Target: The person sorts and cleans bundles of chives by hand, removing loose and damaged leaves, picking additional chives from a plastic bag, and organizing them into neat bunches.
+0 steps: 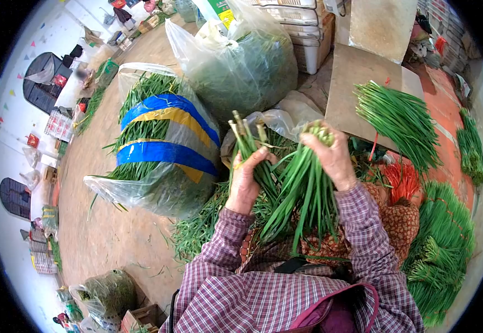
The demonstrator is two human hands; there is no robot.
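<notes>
My left hand (245,182) is closed round a small bundle of green stalks (244,140) with pale cut ends pointing up. My right hand (334,158) grips a fuller bunch of garlic chives (302,191) by its white ends, and the long leaves hang down over my lap. The two bundles are close together in front of me. Beneath them lies a heap of loose green leaves (202,230). To the right, a larger bunch of chives (397,119) rests on a cardboard sheet (352,89). Red ties (401,176) lie beside my right knee.
A taped clear bag of greens (166,144) stands to the left, with another stuffed plastic bag (241,72) behind it. Stacked tied chives (441,238) lie at my right. Farther off are white crates (302,33) and a bag (108,291) on the floor.
</notes>
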